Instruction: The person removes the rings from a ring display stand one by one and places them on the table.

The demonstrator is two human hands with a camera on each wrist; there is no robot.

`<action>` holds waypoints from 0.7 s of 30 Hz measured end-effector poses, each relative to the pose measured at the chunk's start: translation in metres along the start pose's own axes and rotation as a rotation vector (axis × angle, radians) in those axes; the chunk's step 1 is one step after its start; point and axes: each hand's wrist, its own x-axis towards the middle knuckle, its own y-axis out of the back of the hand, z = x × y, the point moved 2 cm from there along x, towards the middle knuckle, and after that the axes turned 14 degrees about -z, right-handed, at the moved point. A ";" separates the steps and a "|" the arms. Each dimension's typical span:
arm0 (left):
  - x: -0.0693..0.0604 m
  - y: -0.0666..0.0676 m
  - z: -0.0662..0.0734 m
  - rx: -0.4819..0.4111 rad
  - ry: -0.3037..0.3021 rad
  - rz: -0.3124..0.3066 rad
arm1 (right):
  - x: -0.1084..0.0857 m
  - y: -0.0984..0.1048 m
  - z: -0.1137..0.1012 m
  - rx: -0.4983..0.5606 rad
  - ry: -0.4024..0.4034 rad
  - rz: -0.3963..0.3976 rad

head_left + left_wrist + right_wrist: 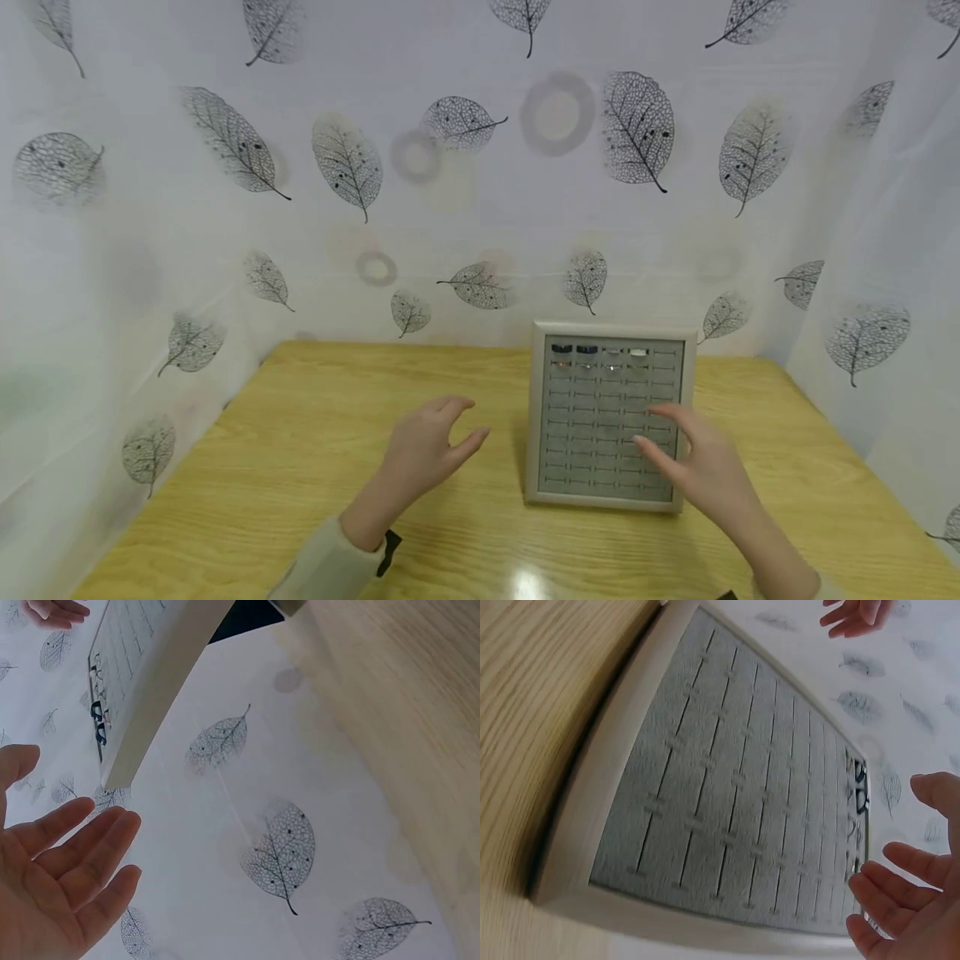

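In the head view, a pale-framed grey display board point(684, 375) stands upright, leaning slightly back, on the wood-grain bench point(360, 392), right of centre. Rows of short slits cross its face, and small rings sit in the top two rows: two dark rings point(587, 349), a white ring point(638, 352) and some others too small to tell. The left hand point(423, 446) is left of the board, well apart from it, thumb and fingers spread with a gap between them. The right hand point(705, 467) overlaps the board's right edge, thumb and fingers likewise apart; whether it touches the face cannot be told. A leaf-printed curtain point(480, 217) surrounds the bench, and a pale sleeve point(327, 560) covers the left forearm. In the left wrist view, the left hand's fingers are loosely extended, near the board's ringed end. In the right wrist view, the slits run lengthwise towards the rings, and the right hand's relaxed fingers lie apart near that far end
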 end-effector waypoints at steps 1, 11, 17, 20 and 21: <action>0.002 0.000 0.001 -0.009 -0.003 0.002 | 0.000 0.002 0.004 0.014 -0.025 0.001; 0.031 -0.001 0.007 -0.103 -0.077 0.026 | 0.000 0.021 0.044 0.108 -0.195 0.024; 0.053 -0.002 0.012 -0.140 -0.143 0.039 | 0.003 0.020 0.067 0.203 -0.275 -0.096; 0.064 -0.002 0.013 -0.150 -0.180 0.058 | 0.004 0.015 0.077 0.289 -0.285 -0.161; 0.068 -0.002 0.014 -0.151 -0.195 0.067 | 0.004 0.014 0.080 0.317 -0.288 -0.181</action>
